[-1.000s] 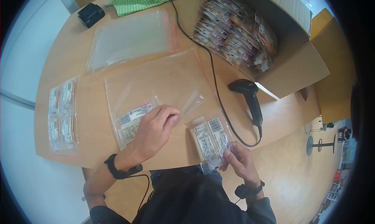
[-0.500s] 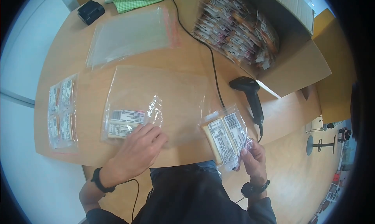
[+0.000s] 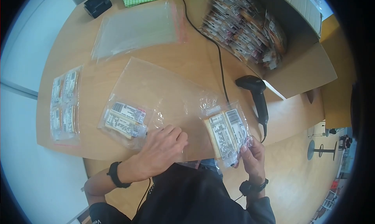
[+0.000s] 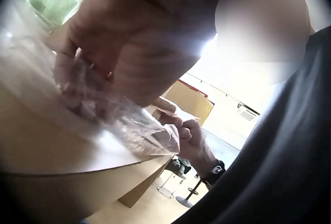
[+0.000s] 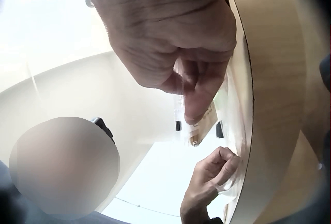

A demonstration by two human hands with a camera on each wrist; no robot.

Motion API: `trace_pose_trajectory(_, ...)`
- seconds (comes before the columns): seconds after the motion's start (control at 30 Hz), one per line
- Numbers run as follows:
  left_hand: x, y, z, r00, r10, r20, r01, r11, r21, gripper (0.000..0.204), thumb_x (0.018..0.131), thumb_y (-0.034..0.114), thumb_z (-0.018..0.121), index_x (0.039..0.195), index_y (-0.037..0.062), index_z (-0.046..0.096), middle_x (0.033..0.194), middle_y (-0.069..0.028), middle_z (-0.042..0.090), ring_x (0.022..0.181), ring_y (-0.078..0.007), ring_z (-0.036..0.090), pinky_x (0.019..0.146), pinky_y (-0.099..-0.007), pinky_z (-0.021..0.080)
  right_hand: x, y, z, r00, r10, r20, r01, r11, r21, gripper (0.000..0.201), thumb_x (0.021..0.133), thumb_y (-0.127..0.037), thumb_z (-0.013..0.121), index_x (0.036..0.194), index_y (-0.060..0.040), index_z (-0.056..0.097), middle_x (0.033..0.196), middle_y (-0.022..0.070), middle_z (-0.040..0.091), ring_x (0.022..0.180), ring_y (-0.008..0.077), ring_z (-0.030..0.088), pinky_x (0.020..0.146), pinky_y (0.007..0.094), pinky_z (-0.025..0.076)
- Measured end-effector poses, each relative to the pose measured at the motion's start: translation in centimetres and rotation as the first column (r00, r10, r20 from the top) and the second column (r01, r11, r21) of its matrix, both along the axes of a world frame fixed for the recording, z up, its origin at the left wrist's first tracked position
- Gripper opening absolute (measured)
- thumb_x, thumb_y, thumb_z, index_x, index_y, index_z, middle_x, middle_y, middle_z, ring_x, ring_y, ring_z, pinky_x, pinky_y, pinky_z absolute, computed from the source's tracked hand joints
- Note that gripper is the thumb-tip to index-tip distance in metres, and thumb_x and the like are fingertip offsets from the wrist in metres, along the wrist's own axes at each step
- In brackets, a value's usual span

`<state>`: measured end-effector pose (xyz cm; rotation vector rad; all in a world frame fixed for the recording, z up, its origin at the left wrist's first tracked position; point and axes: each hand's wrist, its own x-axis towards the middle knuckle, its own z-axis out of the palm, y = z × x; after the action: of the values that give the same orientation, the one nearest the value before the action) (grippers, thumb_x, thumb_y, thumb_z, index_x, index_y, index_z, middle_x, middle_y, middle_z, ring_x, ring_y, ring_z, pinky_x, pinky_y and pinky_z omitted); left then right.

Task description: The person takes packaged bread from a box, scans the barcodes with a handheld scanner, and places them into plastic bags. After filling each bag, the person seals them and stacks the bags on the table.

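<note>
In the head view a large clear plastic bag (image 3: 172,91) lies over the table's near side. A labelled packet (image 3: 125,120) shows through it at its left end. My left hand (image 3: 162,151) is at the bag's near edge, and film bunches between its curled fingers in the left wrist view. On the right, my right hand (image 3: 254,155) pinches the lower right corner of another clear packet (image 3: 226,136). This packet has a pale, bread-like edge and two white labels, one with a barcode. It is tilted and overlaps the bag's right end in the head view.
A black barcode scanner (image 3: 258,99) lies to the right, its cable (image 3: 220,63) running back across the table. Behind it stands a cardboard box (image 3: 300,67) full of similar packets. Flat clear bags (image 3: 136,28) lie at the back; a filled bag (image 3: 64,106) lies left.
The large bag has swung round, its packet now lying at a slant. My left hand went down and left, then back right. My right hand has raised its packet and moved it right.
</note>
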<state>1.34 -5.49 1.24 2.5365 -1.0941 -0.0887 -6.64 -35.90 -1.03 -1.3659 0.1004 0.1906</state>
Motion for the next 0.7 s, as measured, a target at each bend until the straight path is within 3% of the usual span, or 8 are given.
trace_pose_trajectory(0.07, 0.2, 0.2, 0.0, 0.999, 0.023, 0.037, -0.021, 0.999, -0.031, 0.016, 0.093, 0.017, 0.071, 0.093, 0.0032, 0.063, 0.087, -0.0109, 0.062, 0.08, -0.026, 0.064, 0.065, -0.0389, 0.05, -0.1, -0.3, 0.2, 1.0, 0.006, 0.002, -0.006, 0.999, 0.045, 0.026, 0.107, -0.019, 0.059, 0.121, 0.004, 0.06, 0.085, 0.0096, 0.072, 0.065, 0.0149, 0.069, 0.057, 0.0281, 0.058)
trace_pose_trajectory(0.13, 0.2, 0.3, -0.3, 0.985, 0.173, 0.024, -0.16, 0.948, -0.276, 0.009, 0.092, 0.007, 0.07, 0.094, 0.0024, 0.063, 0.085, -0.0113, 0.062, 0.073, -0.0274, 0.064, 0.061, -0.0387, 0.05, 0.1, -0.4, 0.2, 1.0, 0.013, -0.006, -0.012, 0.995, 0.095, 0.026, 0.107, -0.018, 0.059, 0.121, 0.0042, 0.06, 0.085, 0.0098, 0.072, 0.065, 0.0149, 0.07, 0.057, 0.0283, 0.058)
trace_pose_trajectory(0.17, -0.2, 0.3, -0.2, 0.985, 0.17, 0.024, -0.157, 0.949, -0.272, 0.009, 0.092, 0.007, 0.07, 0.094, 0.0024, 0.063, 0.085, -0.0113, 0.062, 0.073, -0.0274, 0.064, 0.061, -0.0387, 0.05, 0.1, -0.2, 0.0, 0.997, 0.066, -0.05, -0.061, 0.995, 0.082, 0.026, 0.107, -0.018, 0.058, 0.121, 0.0043, 0.06, 0.085, 0.0102, 0.072, 0.066, 0.0149, 0.07, 0.057, 0.0283, 0.058)
trace_pose_trajectory(0.23, -1.1, 0.3, -0.2, 0.974, 0.217, -0.061, -0.221, 0.869, -0.443, 0.007, 0.091, 0.0, 0.069, 0.095, 0.0012, 0.063, 0.085, -0.0118, 0.063, 0.067, -0.0282, 0.064, 0.059, -0.0384, 0.05, 0.4, 0.6, -0.3, 0.983, 0.157, -0.095, -0.155, 0.987, 0.036, 0.025, 0.109, -0.017, 0.055, 0.121, 0.004, 0.058, 0.085, 0.0101, 0.071, 0.066, 0.0153, 0.07, 0.058, 0.0285, 0.058)
trace_pose_trajectory(0.37, -1.8, 0.6, -0.4, 0.975, 0.199, 0.094, -0.129, 0.863, -0.489, 0.008, 0.091, -0.003, 0.069, 0.096, 0.0001, 0.063, 0.084, -0.012, 0.063, 0.066, -0.0276, 0.062, 0.058, -0.0368, 0.05, 2.1, 2.3, 0.4, 0.976, 0.178, -0.127, -0.175, 0.984, 0.035, 0.027, 0.109, -0.019, 0.055, 0.123, 0.0041, 0.057, 0.086, 0.0092, 0.071, 0.065, 0.0155, 0.07, 0.058, 0.0282, 0.058)
trace_pose_trajectory(0.47, -1.4, 1.4, -1.0, 0.94, 0.338, 0.04, -0.273, 0.82, -0.503, 0.01, 0.092, 0.003, 0.07, 0.098, 0.0015, 0.063, 0.088, -0.0107, 0.064, 0.071, -0.0274, 0.066, 0.059, -0.036, 0.053, 2.7, 2.2, 1.1, 0.965, 0.224, -0.135, -0.216, 0.974, 0.069, 0.029, 0.11, -0.02, 0.055, 0.126, 0.0043, 0.057, 0.086, 0.0095, 0.07, 0.065, 0.0149, 0.069, 0.058, 0.0277, 0.058)
trace_pose_trajectory(0.53, -0.7, 1.7, -0.6, 0.897, 0.397, -0.195, -0.432, 0.691, -0.58, 0.007, 0.096, 0.004, 0.068, 0.099, 0.0014, 0.063, 0.087, -0.0106, 0.063, 0.068, -0.0246, 0.065, 0.06, -0.0343, 0.053, 2.6, 2.1, 1.5, 0.957, 0.245, -0.157, -0.22, 0.962, 0.164, 0.03, 0.109, -0.018, 0.056, 0.127, 0.0057, 0.057, 0.085, 0.0102, 0.071, 0.063, 0.0152, 0.069, 0.056, 0.0271, 0.057)
trace_pose_trajectory(0.7, -0.2, 1.6, -0.8, 0.921, 0.366, -0.13, -0.367, 0.707, -0.605, 0.006, 0.097, 0.004, 0.068, 0.1, 0.0004, 0.063, 0.087, -0.0105, 0.064, 0.067, -0.0219, 0.064, 0.059, -0.0326, 0.052, 2.1, 0.6, 1.0, 0.93, 0.242, -0.277, -0.118, 0.91, 0.398, 0.033, 0.105, -0.014, 0.06, 0.126, 0.0108, 0.057, 0.082, 0.0137, 0.071, 0.053, 0.0163, 0.068, 0.044, 0.0241, 0.053)
